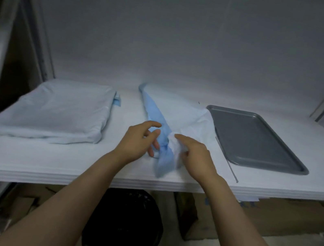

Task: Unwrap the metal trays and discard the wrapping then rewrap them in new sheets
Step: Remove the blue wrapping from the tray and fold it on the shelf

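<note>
A bare grey metal tray [255,138] lies flat at the right of the white table. In the middle lies a bunched blue and white wrapping sheet [171,111], stretched from the back towards the front edge. My right hand [196,158] grips the gathered near end of that sheet. My left hand [139,138] hovers just left of it with fingers spread, its fingertips touching the blue fold. At the left rests a wrapped tray [58,109], covered in pale sheet with a bit of blue tape at its far right corner.
The work surface is a thick stack of flat white sheets [84,172] reaching the front edge. A black-lined bin [125,224] stands on the floor below, between my arms. Cardboard boxes [270,214] sit under the table at the right. A thin rod [232,171] lies beside the tray.
</note>
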